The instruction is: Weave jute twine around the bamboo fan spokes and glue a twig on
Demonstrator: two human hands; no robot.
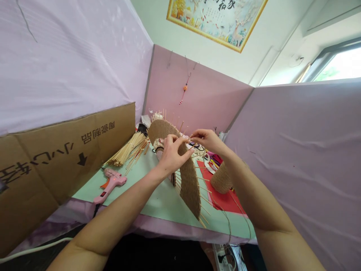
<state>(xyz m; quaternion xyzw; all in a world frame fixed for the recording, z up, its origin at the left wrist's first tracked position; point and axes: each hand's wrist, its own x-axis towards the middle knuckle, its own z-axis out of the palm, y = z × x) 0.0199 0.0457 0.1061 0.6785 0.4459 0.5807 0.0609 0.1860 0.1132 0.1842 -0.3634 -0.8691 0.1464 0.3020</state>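
Note:
A wide curved piece woven from brown twine [189,184] stands tilted on the table, with thin wooden sticks poking out all along its outer edge. My left hand [175,153] is closed over the upper part of its rim, thumb and fingers gripping the weave. Just right of it, my right hand [210,141] pinches a thin strand, apparently twine, close to the stick ends; the fingertips of both hands nearly meet. A roll of twine [221,180] lies beneath my right forearm, and loose strands loop over the table's front edge. The weave's inner side is partly hidden by my left hand.
A pink glue gun [110,185] lies on the green tabletop [141,201] at left. Behind it are a bundle of thin sticks [128,149] and a cardboard box panel [67,150]. Red sheet [207,177] lies at right. Pink partitions [197,90] enclose the table.

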